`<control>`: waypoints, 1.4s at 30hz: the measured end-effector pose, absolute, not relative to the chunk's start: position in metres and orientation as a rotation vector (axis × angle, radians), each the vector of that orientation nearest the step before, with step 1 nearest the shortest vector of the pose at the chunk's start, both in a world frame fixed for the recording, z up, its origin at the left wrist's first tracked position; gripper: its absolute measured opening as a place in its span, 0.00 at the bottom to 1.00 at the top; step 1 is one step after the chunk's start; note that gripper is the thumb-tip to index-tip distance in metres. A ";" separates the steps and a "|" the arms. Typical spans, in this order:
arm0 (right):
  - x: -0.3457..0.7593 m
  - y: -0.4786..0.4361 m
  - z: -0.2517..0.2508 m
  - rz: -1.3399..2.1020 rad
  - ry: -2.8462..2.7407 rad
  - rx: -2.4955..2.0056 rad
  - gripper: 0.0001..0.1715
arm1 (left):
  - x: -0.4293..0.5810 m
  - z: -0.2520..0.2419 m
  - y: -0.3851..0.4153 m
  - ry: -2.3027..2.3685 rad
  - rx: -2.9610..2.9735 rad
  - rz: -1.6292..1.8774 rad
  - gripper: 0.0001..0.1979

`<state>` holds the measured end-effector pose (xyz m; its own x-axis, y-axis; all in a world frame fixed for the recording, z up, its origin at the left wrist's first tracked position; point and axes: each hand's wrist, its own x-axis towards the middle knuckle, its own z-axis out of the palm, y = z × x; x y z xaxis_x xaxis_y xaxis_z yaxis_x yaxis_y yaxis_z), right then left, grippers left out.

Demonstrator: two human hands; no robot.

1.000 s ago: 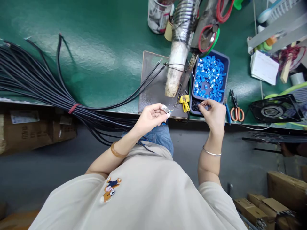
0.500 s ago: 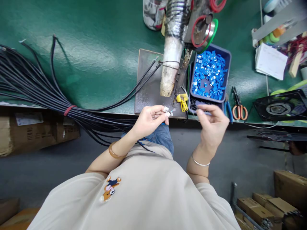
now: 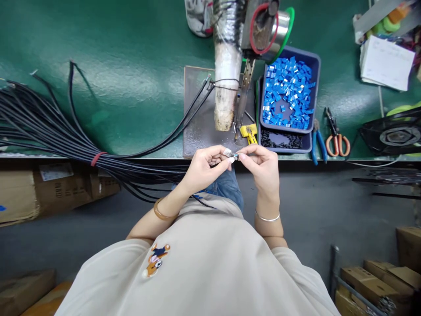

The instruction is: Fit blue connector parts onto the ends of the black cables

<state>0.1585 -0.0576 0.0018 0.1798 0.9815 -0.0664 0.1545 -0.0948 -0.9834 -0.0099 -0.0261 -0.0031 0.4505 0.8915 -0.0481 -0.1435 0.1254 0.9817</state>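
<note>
My left hand (image 3: 210, 166) pinches the end of a black cable in front of the bench edge. Thin white and bluish wires (image 3: 235, 156) stick out past its fingertips, two of which have white wrapping. My right hand (image 3: 261, 166) is closed in a pinch at these wire ends, its fingertips nearly meeting the left ones. Whatever lies between the right fingertips is too small to make out. A large bundle of black cables (image 3: 49, 118), tied with a red band (image 3: 98, 158), runs from the left toward my lap. Two cable ends rest on a dark board (image 3: 199, 114) behind my hands.
A taped hot-air nozzle (image 3: 226, 87) hangs over the board beside a yellow wire stripper (image 3: 249, 131). To the right stand a bin of blue clips (image 3: 279, 107) and a lower tray of small black parts (image 3: 283, 139). Blue-handled pliers (image 3: 318, 142), orange-handled cutters (image 3: 337, 138) and a fan (image 3: 394, 134) lie further right.
My right hand has moved left from beside the tray of black parts to the wires at my left fingertips. The left hand still holds the cable end. The view has shifted slightly.
</note>
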 end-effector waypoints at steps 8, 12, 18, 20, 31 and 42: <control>0.157 -0.054 -0.003 1.148 -1.062 -1.375 0.10 | -0.009 -0.010 -0.028 0.795 1.204 0.989 0.07; 0.152 -0.058 -0.004 1.029 -1.176 -1.375 0.09 | -0.011 -0.007 -0.027 0.757 1.124 0.968 0.10; 0.139 -0.074 0.000 0.351 -1.632 -1.520 0.07 | -0.023 -0.007 -0.023 0.671 0.883 0.875 0.15; 0.143 -0.080 0.008 0.288 -1.644 -1.526 0.07 | -0.031 -0.009 -0.019 0.584 0.869 0.793 0.14; 0.266 -0.048 0.034 0.035 -1.796 -2.097 0.11 | -0.021 0.022 -0.030 0.232 1.996 0.383 0.10; 0.286 -0.006 0.049 0.405 -2.270 -2.130 0.03 | -0.016 -0.012 -0.026 0.701 0.874 0.858 0.09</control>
<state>0.2860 -0.0058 0.0493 -0.0788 0.9817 -0.1732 0.9811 0.0455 -0.1881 -0.0161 -0.0263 -0.0120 0.4816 0.8590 -0.1737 -0.3416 0.3665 0.8655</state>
